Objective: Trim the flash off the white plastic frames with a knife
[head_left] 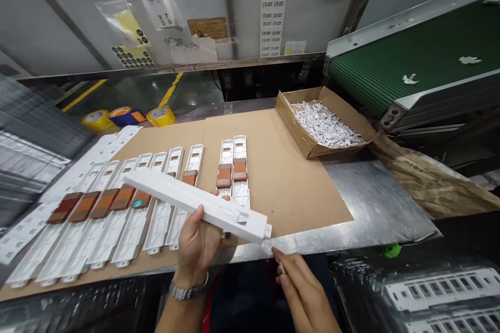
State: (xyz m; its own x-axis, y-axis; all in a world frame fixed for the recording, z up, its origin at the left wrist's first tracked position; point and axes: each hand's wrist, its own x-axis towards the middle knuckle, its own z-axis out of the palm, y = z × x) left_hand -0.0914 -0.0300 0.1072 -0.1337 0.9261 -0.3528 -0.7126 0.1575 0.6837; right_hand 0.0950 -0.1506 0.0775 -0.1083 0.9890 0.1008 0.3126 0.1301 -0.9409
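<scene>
Long white plastic bar [197,207] clasped in the left hand [197,242], fingers wrapped around it, above a brown cardboard sheet [281,182] — right hand [307,291] just below the bar's end, fingertips [276,256] pressed together, perhaps pinching something small.

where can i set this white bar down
Most room: the cardboard sheet between the white strips and the carton of white scraps. Also bare: the metal sheet beside the carton. Crowded: the left, where strips lie side by side under the white bar in your left hand.

It is a factory floor (a green conveyor belt [414,57] runs beyond the right hand [307,291]), with tape rolls [127,117] past the left hand [197,244].
</scene>
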